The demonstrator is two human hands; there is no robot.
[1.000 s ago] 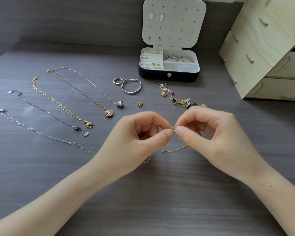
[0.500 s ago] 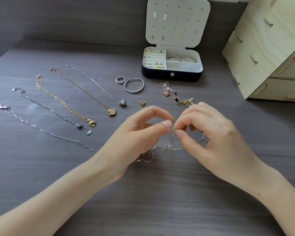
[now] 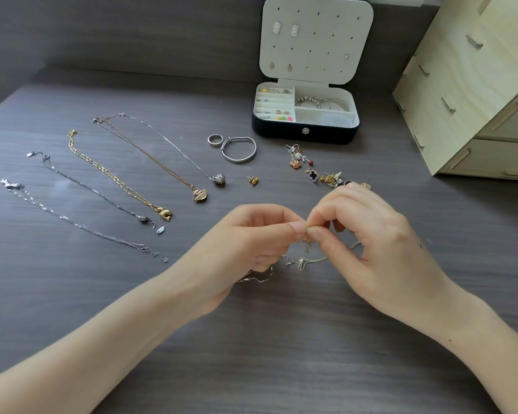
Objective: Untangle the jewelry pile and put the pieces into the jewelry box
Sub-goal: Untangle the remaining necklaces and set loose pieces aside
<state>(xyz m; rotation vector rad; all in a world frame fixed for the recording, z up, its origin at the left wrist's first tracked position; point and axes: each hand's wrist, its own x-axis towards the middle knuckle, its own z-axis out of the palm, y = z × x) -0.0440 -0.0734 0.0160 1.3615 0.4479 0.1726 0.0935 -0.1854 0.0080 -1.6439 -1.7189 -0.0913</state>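
left hand (image 3: 251,243): pinches thin silver chain necklace (image 3: 302,262) | right hand (image 3: 371,234): pinches same chain | chain: in front of open black jewelry box (image 3: 305,134), well apart, drooping onto grey wood-grain counter (image 3: 281,354)

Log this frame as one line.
phase: untangling | left hand: pinches silver chain | right hand: pinches same chain | jewelry box: lid open | laid-out necklaces: not yet boxed
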